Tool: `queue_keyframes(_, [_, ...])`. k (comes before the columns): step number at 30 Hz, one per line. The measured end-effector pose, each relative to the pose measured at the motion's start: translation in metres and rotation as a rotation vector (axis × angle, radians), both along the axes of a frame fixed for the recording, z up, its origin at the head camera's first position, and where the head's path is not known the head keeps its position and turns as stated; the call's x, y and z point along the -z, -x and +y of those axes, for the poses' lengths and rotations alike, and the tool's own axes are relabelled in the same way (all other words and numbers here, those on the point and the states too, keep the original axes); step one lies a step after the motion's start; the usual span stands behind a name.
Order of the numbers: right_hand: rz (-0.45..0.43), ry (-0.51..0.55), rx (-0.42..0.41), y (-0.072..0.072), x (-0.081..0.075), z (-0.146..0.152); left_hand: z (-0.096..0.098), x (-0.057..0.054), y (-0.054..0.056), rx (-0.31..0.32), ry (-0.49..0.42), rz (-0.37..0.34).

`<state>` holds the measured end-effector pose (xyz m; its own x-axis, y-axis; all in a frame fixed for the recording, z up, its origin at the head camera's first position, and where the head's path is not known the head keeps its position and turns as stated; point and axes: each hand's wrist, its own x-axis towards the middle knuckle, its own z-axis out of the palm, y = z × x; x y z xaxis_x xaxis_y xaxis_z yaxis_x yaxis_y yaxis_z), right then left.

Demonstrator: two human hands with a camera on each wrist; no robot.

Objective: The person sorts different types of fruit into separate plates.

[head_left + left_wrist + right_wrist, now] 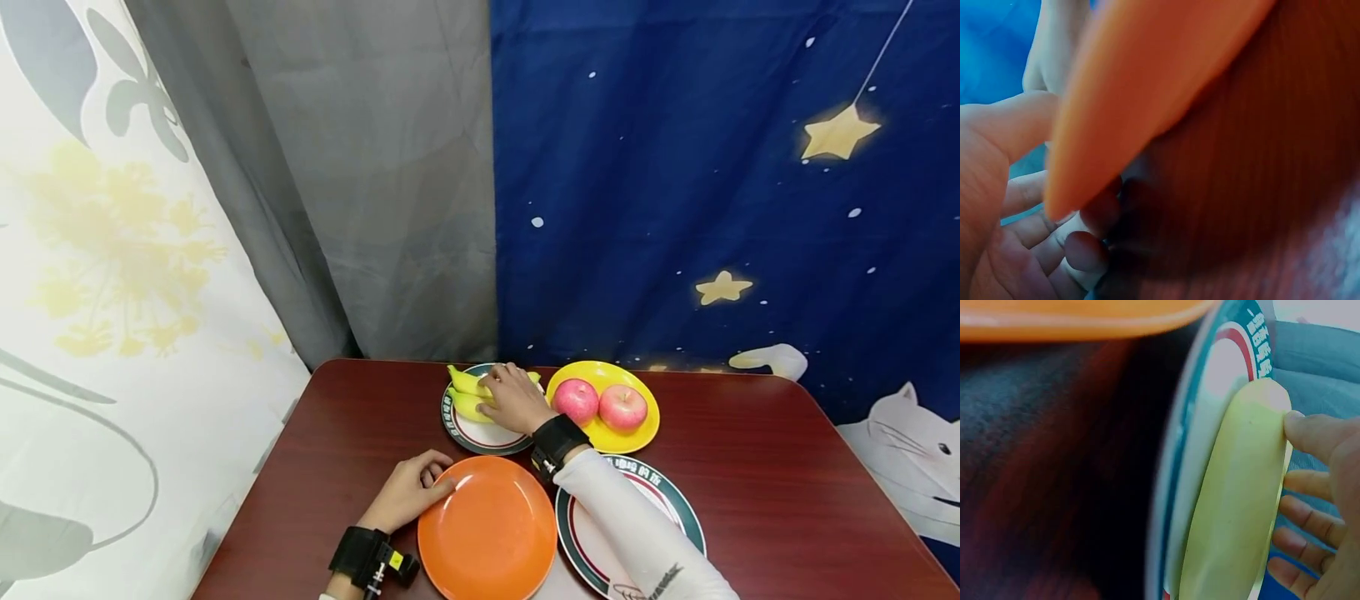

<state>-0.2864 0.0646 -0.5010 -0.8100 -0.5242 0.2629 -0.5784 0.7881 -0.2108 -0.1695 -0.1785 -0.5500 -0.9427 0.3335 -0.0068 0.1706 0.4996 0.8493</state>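
Observation:
My left hand (405, 493) grips the left rim of an orange plate (487, 533), thumb over the edge. The left wrist view shows its other fingers curled beneath the plate's rim, which is tilted there. Farther back, my right hand (517, 400) reaches over two yellow bananas (467, 407) on a green-rimmed white plate (452, 427). In the right wrist view, the thumb meets the upper side of one banana (1235, 494). The other fingers there lie fairly straight, their tips along its edge. From the head view, the hand hides the middle of the bananas.
A yellow plate (649, 423) with two pink-red apples (575, 402) stands right of the bananas. In front of it, another green-rimmed plate (678, 504) is partly covered by my right sleeve (637, 525). Curtains (405, 208) hang behind the dark red table (787, 500).

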Motion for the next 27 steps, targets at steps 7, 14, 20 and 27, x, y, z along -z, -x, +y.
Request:
queue_keyframes(7, [-0.045,-0.008,-0.065,-0.008,0.006,-0.005,0.002,0.002,0.000,-0.006,0.045,0.037])
queue_keyframes(14, [-0.099,-0.110,-0.079,-0.015,0.009,-0.010,0.002,0.004,0.002,-0.004,0.075,0.061])
queue_keyframes(20, [-0.096,-0.097,-0.120,-0.016,0.007,-0.010,0.001,0.007,0.003,0.004,0.079,0.071])
queue_keyframes(27, [-0.111,-0.081,-0.146,-0.016,-0.001,-0.006,0.001,0.007,0.002,-0.011,0.053,0.049])
